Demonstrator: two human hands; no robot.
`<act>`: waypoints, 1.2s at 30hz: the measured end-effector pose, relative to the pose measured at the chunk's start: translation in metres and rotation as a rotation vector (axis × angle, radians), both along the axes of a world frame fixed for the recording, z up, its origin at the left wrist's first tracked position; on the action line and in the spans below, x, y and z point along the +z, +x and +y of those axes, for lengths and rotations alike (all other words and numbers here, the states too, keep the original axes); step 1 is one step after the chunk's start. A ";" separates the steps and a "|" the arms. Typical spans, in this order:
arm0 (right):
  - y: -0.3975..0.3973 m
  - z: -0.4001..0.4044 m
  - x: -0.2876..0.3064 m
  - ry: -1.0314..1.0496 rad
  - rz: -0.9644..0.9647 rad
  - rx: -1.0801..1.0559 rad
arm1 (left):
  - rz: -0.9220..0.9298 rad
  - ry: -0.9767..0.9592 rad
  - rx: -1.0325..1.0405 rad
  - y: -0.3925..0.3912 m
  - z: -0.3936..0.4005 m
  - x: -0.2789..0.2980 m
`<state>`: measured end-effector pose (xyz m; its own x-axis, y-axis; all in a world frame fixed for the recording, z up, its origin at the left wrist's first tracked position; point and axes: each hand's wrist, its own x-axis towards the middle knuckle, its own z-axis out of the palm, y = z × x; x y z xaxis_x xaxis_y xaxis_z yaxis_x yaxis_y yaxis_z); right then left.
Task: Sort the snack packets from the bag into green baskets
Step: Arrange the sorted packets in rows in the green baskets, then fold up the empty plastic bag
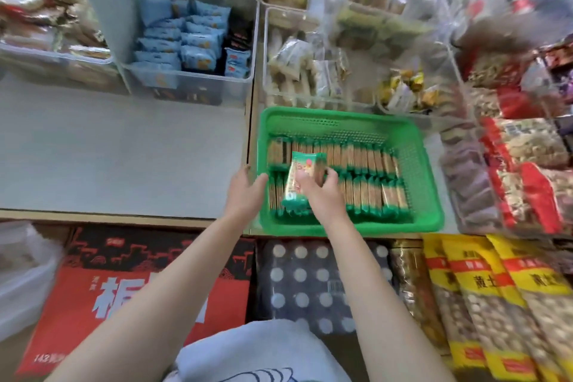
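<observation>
Off to the left of our hands, the grey bench (124, 149) lies beside a clear bin of blue packets (189, 40). Our left hand (245, 192) sits at the near left corner of the green basket (424, 195), fingers spread and relaxed, thumb against the rim. Just beside it, our right hand (322, 192) pinches a green snack packet (299, 186), tilted, over the two rows of matching packets (369, 177) standing on edge in the basket. Right of our hands, red and brown bags (524, 170) are stacked.
</observation>
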<state>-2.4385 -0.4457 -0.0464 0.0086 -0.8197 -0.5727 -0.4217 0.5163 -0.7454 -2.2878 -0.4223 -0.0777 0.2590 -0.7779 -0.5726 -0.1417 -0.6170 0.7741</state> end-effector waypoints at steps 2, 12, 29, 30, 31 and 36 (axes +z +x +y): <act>-0.016 -0.024 -0.015 -0.004 0.089 -0.048 | -0.062 0.064 -0.010 0.000 0.003 -0.014; 0.005 -0.120 -0.068 -0.171 0.716 0.224 | -0.067 0.073 0.001 0.005 -0.001 -0.048; 0.008 -0.082 -0.080 -0.091 0.615 0.315 | -0.083 0.060 -0.055 0.004 -0.004 -0.051; 0.006 -0.073 -0.078 -0.104 0.588 0.297 | -0.085 0.072 -0.052 0.003 -0.003 -0.049; 0.004 -0.064 -0.075 -0.115 0.560 0.282 | -0.084 0.087 -0.052 0.004 -0.003 -0.047; 0.014 -0.028 -0.051 -0.228 0.595 0.265 | -0.028 0.135 -0.065 0.021 0.022 -0.029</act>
